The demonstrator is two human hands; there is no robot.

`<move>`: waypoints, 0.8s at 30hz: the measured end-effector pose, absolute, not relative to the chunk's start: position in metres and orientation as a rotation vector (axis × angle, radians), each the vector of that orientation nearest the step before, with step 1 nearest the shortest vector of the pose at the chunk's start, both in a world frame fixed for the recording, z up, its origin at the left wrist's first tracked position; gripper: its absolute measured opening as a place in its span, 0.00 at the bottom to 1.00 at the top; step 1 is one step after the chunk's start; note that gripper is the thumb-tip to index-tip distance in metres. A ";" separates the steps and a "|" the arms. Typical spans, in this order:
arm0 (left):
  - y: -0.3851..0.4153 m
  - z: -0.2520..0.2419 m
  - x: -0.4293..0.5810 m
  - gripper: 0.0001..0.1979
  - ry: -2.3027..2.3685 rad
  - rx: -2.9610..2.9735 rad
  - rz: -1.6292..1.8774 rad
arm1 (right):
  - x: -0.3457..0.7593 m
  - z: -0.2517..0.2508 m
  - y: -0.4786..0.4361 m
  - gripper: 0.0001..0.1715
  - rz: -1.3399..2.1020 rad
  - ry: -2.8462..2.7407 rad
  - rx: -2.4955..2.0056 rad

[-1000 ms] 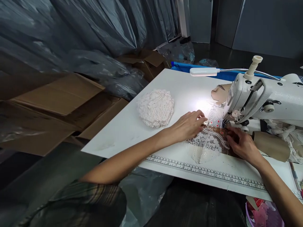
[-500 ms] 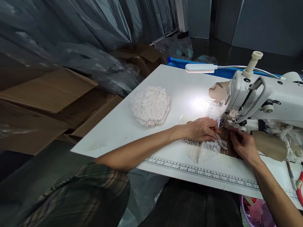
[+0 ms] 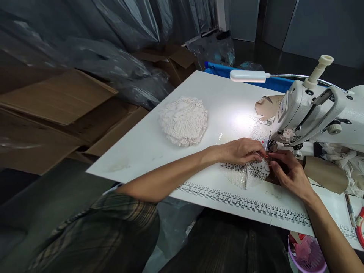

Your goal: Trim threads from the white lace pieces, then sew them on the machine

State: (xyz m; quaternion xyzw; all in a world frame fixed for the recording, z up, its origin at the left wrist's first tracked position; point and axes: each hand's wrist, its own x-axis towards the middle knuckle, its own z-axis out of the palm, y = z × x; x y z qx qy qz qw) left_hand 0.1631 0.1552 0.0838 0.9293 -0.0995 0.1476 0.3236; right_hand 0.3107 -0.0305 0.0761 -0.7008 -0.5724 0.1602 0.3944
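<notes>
My left hand (image 3: 247,151) lies beside the needle area of a white sewing machine (image 3: 301,110), its bent fingers closed on the upper edge of a white lace piece (image 3: 247,177). From the right, my right hand (image 3: 292,174) reaches to the same lace, thumb and index finger pinched at its edge near the presser foot (image 3: 273,146). The lace hangs toward the table's front edge, over a brown plate that my right hand partly covers. Exactly what lies between the fingertips is too small to see.
A round stack of white lace (image 3: 184,122) sits on the white table (image 3: 136,159). A ruler strip (image 3: 241,200) runs along the front edge. A rolled brown piece (image 3: 325,174), red-handled tool (image 3: 360,227) and purple basket (image 3: 309,261) are at right. Cardboard boxes (image 3: 57,98) stand left.
My right hand has moved left, its thumb and index finger coming to the lace edge beside my left fingers. The lace's loose edge now lies nearer the left hand. The view has shifted slightly.
</notes>
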 end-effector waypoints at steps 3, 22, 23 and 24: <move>0.154 0.087 0.163 0.07 -0.182 2.341 0.363 | 0.307 0.078 -0.027 0.22 0.428 -1.552 -1.747; 0.183 0.120 0.191 0.13 0.132 2.540 -0.107 | 0.283 0.079 -0.008 0.19 1.232 -1.051 -1.796; 0.184 0.118 0.199 0.12 0.156 2.648 -0.128 | 0.285 0.079 -0.008 0.18 1.064 -1.159 -1.930; 0.185 0.116 0.207 0.11 0.164 2.713 -0.146 | 0.288 0.080 -0.008 0.17 0.834 -1.281 -2.059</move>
